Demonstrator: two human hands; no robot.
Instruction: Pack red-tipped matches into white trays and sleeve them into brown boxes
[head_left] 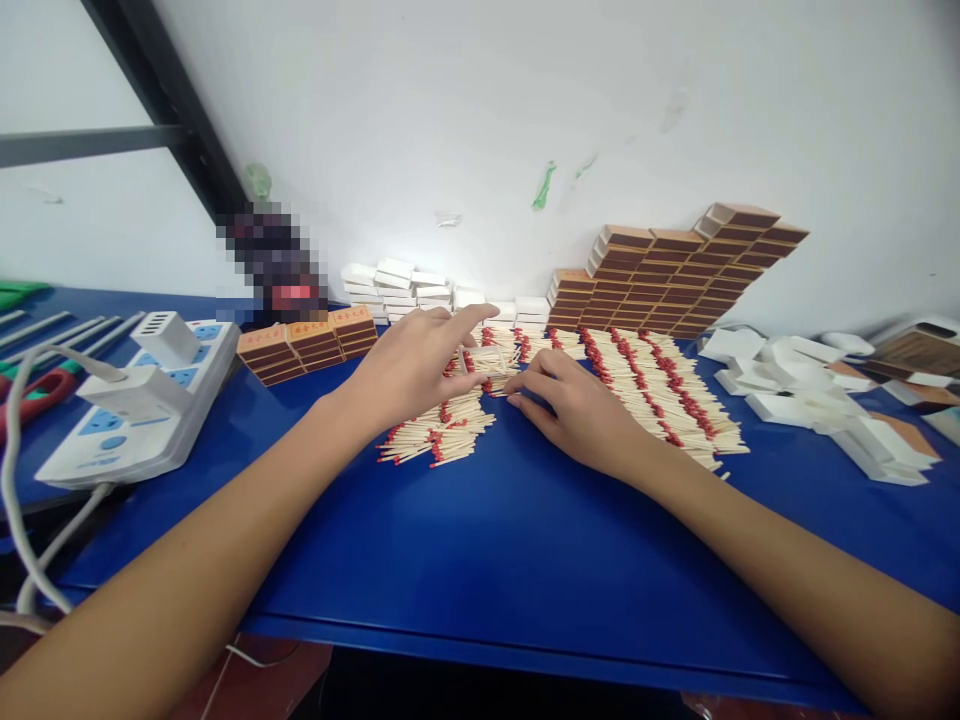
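A small white matchbox tray [504,352] sits between the thumb and fingers of my left hand [412,365], its near rim facing me. My index finger stretches over its far side and the thumb lies along its near side. Matches show in and around the tray; which lie inside is hard to make out. Close to the tray's right end is my right hand [574,405], fingers curled together at the edge of the matches. Whatever its fingertips hold is hidden. Loose red-tipped matches [435,435] lie below my left hand, and long rows of matches [667,390] spread beyond my right.
Filled-looking brown matchboxes [660,285] are stacked against the wall, with a shorter row [307,340] at left. White trays [397,290] are piled behind my hands. Loose white trays [817,390] lie at right. A power strip [135,410] with cables occupies the blue table's [480,560] left.
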